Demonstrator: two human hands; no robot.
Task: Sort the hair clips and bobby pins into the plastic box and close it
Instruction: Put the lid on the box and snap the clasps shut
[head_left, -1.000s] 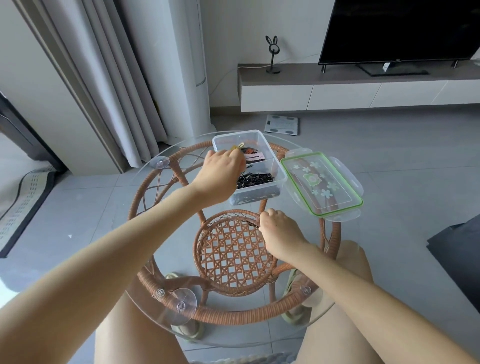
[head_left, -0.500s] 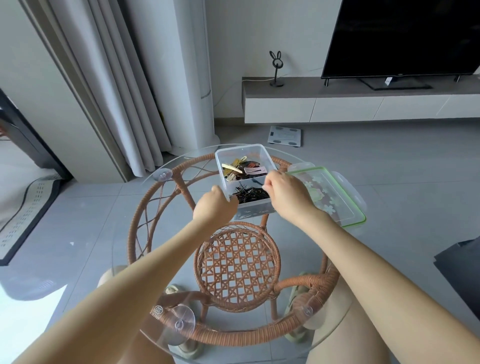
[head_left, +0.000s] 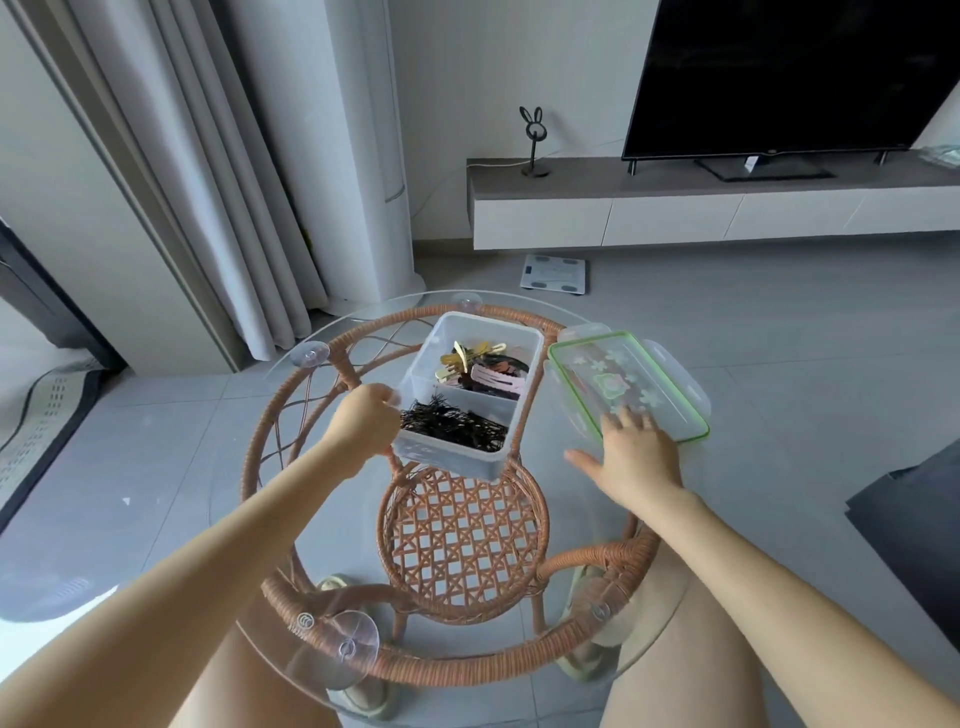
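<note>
Hair clips (head_left: 480, 366) and bobby pins (head_left: 453, 428) lie in separate compartments of the plastic box (head_left: 441, 460) on the tabletop (head_left: 582, 519), its left wall gripped by the left hand (head_left: 366, 422), likely to steady it, while the right hand (head_left: 638, 460), fingers spread, touches the lid (head_left: 631, 382) just beside it

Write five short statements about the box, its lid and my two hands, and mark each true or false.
1. The lid is snapped onto the plastic box. False: it lies on the glass table right of the box, which is open.
2. Black bobby pins fill the compartment nearer the person. True.
3. The right hand is a closed fist. False: its fingers are spread, at the lid's near edge.
4. The left hand holds the box's left side. True.
5. The hair clips lie loose on the table. False: they are in the far compartment.
</note>
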